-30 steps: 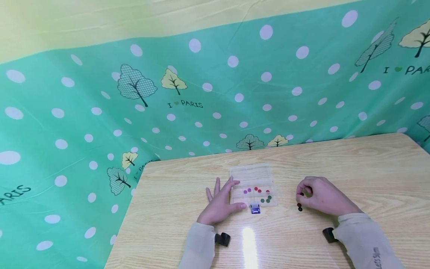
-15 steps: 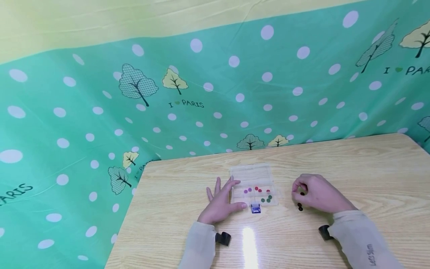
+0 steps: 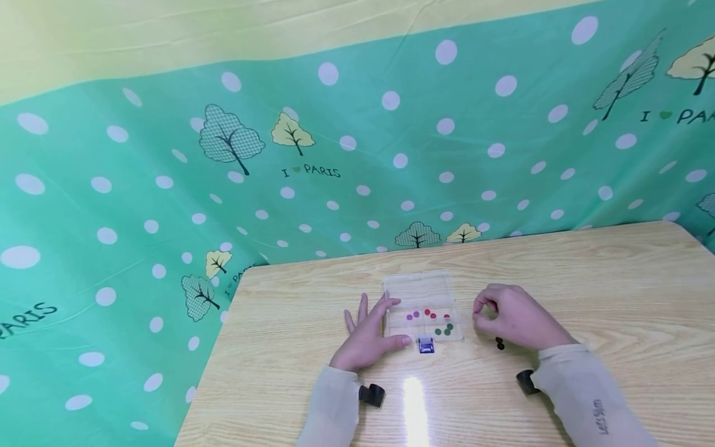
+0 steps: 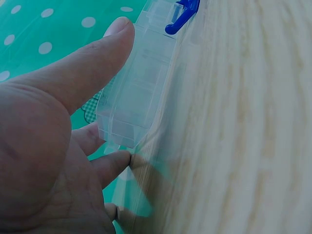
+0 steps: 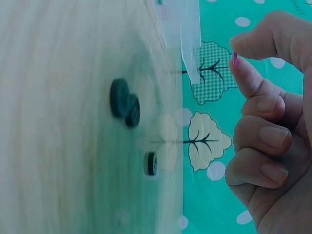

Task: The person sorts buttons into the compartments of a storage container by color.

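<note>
A clear plastic compartment box [image 3: 419, 285] lies with its lid back, its blue latch [image 3: 426, 346] facing me. Purple buttons [image 3: 413, 315], red buttons [image 3: 429, 313] and green buttons [image 3: 444, 331] sit in separate compartments. My left hand [image 3: 365, 338] steadies the box's left end, thumb along the front and forefinger at the back, fingers spread. To the box's right, my right hand [image 3: 516, 316] pinches a thin pink button [image 5: 235, 59] between thumb and forefinger, the other fingers curled. Black buttons [image 5: 119, 97] lie on the tabletop beneath that hand.
The wooden table [image 3: 301, 310] runs back to a green dotted cloth [image 3: 335, 205] hanging behind it. Black wrist cameras [image 3: 371, 395] are strapped at both sleeves. A bright reflection marks the tabletop in front of the box.
My right hand has moved left, away from the black buttons and closer to the box. The left hand stays at the box.
</note>
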A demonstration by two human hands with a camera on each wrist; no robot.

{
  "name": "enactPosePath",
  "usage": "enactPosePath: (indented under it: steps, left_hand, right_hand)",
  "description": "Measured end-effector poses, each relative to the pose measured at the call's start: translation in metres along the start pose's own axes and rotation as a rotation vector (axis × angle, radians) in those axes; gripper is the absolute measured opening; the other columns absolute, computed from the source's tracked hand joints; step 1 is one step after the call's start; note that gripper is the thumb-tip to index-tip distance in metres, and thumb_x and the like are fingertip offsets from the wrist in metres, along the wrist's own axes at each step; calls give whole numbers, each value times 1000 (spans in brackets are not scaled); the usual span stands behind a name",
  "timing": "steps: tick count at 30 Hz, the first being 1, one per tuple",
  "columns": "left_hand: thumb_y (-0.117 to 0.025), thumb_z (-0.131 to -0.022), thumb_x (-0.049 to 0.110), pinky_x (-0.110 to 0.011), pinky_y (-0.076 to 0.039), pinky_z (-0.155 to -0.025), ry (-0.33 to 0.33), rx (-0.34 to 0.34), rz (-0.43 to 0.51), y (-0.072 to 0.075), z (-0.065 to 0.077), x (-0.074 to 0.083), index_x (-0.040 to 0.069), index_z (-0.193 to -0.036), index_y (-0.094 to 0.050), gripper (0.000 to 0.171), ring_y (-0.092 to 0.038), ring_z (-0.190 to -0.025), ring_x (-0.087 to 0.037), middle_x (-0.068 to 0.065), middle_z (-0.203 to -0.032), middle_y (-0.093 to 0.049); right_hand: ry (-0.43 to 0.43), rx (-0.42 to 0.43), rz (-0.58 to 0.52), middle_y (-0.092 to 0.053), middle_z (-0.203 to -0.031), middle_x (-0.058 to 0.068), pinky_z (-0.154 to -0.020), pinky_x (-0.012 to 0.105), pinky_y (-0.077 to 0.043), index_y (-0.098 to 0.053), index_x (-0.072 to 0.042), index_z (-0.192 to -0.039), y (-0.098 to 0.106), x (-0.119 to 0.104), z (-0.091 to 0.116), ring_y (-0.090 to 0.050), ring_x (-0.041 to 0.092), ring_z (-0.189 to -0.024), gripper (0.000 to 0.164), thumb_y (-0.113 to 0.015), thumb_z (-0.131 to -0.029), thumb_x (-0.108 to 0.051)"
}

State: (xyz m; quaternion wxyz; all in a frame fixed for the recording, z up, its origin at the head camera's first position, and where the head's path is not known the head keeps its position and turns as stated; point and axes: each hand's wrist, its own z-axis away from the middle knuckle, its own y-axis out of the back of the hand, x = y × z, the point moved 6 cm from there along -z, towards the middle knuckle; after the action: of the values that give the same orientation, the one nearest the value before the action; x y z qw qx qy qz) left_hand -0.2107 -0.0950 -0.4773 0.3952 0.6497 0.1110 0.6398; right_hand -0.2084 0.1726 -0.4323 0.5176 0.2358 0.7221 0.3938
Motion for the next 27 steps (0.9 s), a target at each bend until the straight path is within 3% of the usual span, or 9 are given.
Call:
enactPosePath:
  steps: [8,27]
  left_hand:
    - [-79,-83,45,-61,29,-109,1,1,-1,0,1,1,30,-150,-43,78,16,-152,-34,1,-167,-18]
    - [-79,-83,43,-63,28,-108,-2,4,0,1,2,3,27,-151,-43,79,15,-152,-37,-2,-166,-19]
  right_hand:
    - [19,8,-28,-43,-64,-4,-53,23,-32,-69,-17,-81,-4,-12,-7,-37,7,-60,10,-74,-79,-9]
    - [-24,-18,-43,-38,-64,-6,-52,24,-31,-69,-19,-81,-14,-30,-19,-36,10,-60,8,-73,-79,-13]
